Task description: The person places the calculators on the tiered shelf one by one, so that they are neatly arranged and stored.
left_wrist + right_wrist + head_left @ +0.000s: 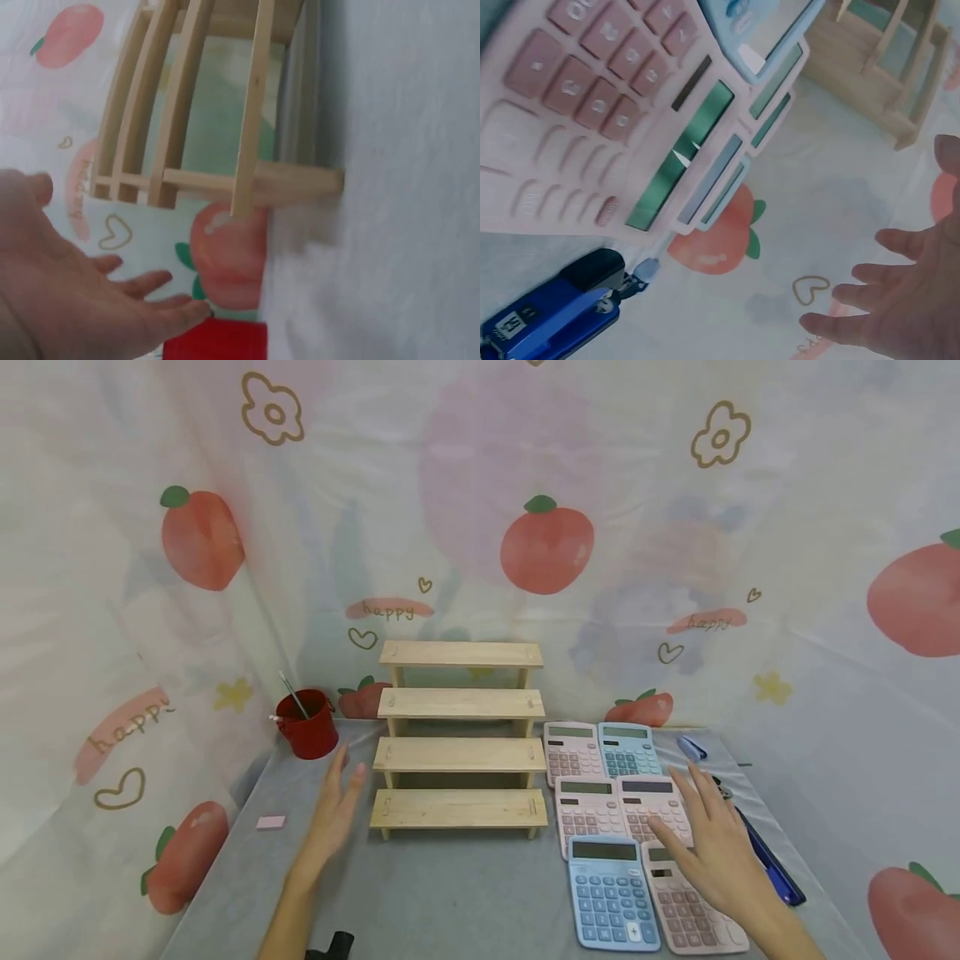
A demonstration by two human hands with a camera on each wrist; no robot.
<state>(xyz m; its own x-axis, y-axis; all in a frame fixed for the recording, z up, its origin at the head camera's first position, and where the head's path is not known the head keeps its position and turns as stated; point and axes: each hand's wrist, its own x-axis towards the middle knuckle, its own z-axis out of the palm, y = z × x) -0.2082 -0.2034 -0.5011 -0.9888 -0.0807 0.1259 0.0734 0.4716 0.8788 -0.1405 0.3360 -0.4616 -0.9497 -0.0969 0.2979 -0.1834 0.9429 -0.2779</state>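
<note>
legible writing: "happy" printed on the backdrop [390, 608] behind the table [465, 893]; the calculator keys are too small to read.

your left hand [335, 814] hovers above the table just left of the wooden step shelf [459, 735], fingers straight and loosely spread, holding nothing. your right hand [712, 847] hangs over the calculators near the right edge, fingers extended and spread wide, above the front pink calculator [690, 902]; contact cannot be judged.

six calculators lie flat in two columns right of the shelf: front blue calculator [611, 893] beside the front pink one, two more pink ones in the middle row, a pink and a blue one at the back.

blue stapler [772, 864] lies along the right edge, partly hidden by your right hand. pink eraser [271, 822] lies near the left edge. red bucket [307, 725] in the back left corner holds a thin stick.
</note>
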